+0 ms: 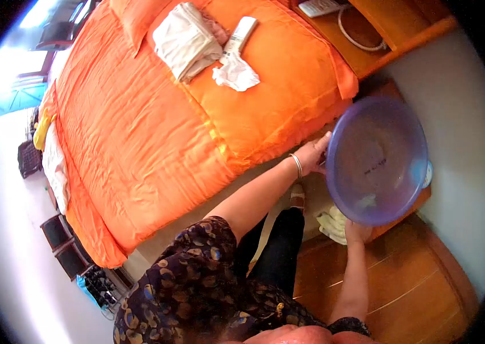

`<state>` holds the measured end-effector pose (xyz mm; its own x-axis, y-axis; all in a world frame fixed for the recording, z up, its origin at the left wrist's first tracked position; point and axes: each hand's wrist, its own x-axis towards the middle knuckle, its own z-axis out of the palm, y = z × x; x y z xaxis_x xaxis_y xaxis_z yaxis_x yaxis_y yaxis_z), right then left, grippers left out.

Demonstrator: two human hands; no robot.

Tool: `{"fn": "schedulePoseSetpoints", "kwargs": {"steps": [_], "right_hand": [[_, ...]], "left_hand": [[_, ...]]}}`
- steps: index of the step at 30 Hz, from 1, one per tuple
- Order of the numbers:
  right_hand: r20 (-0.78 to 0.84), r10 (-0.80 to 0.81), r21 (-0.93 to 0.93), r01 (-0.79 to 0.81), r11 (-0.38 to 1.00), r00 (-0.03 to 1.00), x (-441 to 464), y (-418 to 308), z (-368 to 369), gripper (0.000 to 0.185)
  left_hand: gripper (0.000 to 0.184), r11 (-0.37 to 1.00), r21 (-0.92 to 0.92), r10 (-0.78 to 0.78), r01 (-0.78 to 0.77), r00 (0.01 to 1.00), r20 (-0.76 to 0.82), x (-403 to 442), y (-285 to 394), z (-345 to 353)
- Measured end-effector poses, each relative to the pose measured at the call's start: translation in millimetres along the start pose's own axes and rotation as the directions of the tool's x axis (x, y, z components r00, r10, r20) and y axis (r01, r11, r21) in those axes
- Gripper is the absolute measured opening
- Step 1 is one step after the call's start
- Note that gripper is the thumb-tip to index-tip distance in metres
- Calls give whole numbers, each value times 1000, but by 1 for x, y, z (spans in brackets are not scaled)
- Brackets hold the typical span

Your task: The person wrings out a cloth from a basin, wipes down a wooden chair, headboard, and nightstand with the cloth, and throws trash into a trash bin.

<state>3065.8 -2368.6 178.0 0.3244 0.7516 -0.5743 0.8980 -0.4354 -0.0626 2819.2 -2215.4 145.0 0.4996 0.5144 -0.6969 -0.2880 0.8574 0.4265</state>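
Observation:
A translucent purple plastic basin (377, 143) is tilted toward me at the right, beside the bed. On its near-left rim, my left hand (314, 156) is closed, with the fingertips partly out of sight behind the wall. My right hand (359, 231) grips the bottom edge, and its fingers are mostly hidden under the basin. A pale yellow cloth (332, 225) lies bunched just left of my right hand; whether they touch I cannot tell. Dark print and a whitish patch show inside the basin.
The bed (133, 126) has an orange cover, with folded white cloth (185, 43), a remote control (239, 37) and crumpled white tissue (237, 74) on it. A wooden cabinet (368, 51) stands beyond the basin. Wooden surface (391, 275) lies below, and a wall (454, 126) borders the right.

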Motion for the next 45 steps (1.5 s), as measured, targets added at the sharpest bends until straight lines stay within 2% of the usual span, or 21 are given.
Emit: {"fn": "schedulePoseSetpoints", "kwargs": {"steps": [3,4,7,8,11,12,13,15,17,19,21,25,29,30,32,34,37,40,43,44,45], "right_hand": [[23,-36,-12,36,999,999,5,6,1,58],[21,-77,-33,77,996,997,6,8,2,58],[-10,-253,-159,248,956,968,4,15,-3,58],[-26,-256,-185,247,951,966,7,23,5,58],[35,-217,-192,220,956,975,8,20,1,57],[27,-224,-181,225,957,974,7,19,-3,57],[19,-231,-170,231,958,973,7,19,-8,56],[-40,-278,-134,271,953,960,5,20,0,55],[-6,-290,-112,287,951,957,7,28,11,54],[39,-231,-104,234,967,972,10,28,5,54],[63,-138,-94,144,985,988,6,18,-2,55],[34,-269,-5,269,963,963,10,26,5,47],[116,-198,-59,206,977,973,4,8,-12,53],[92,-225,-39,229,973,970,1,1,-19,53],[56,-267,-33,269,963,962,1,-3,-22,53],[36,-296,-64,298,952,954,2,4,-17,53],[16,-323,-135,322,937,946,6,16,-5,53],[7,-323,-154,320,935,947,11,21,0,48],[-68,-310,-133,299,945,948,8,23,5,37],[-58,-277,-122,269,955,959,7,25,8,35],[19,-201,-112,202,973,979,12,31,10,37]], "left_hand": [[86,1000,7,27,-27,1000,-7,-7,2,4],[82,997,-59,51,-53,998,-23,-11,1,9],[70,986,141,101,-88,991,-86,-10,-7,9],[56,989,120,97,-82,987,-126,-12,-6,10],[46,988,107,126,-110,979,-157,-14,-19,-7],[38,928,276,301,-251,940,-158,-26,-20,-19],[37,944,190,291,-271,952,-90,-23,-28,-33],[44,968,-211,93,-133,978,-187,-32,-26,-32],[53,833,-551,118,-60,990,71,-37,-22,-26],[56,819,-569,159,-78,983,94,-28,-20,-14],[56,796,-592,140,-129,990,-26,-21,-18,-8],[73,814,-554,176,-175,983,-51,-38,-8,-32],[81,749,-562,396,-351,917,-45,-91,35,-52],[64,750,-461,470,-474,873,-133,-88,41,-64],[48,720,211,694,-661,691,-205,-103,65,-99],[41,633,192,738,-750,510,-442,-110,100,-109],[39,660,144,710,-738,549,-441,-113,140,-141],[32,845,171,527,-507,736,-424,-95,146,-165],[30,792,234,591,-564,611,-527,-100,135,-140],[31,770,342,635,-539,594,-494,-96,119,-149],[32,772,250,627,-585,636,-449,-111,102,-137]]}}
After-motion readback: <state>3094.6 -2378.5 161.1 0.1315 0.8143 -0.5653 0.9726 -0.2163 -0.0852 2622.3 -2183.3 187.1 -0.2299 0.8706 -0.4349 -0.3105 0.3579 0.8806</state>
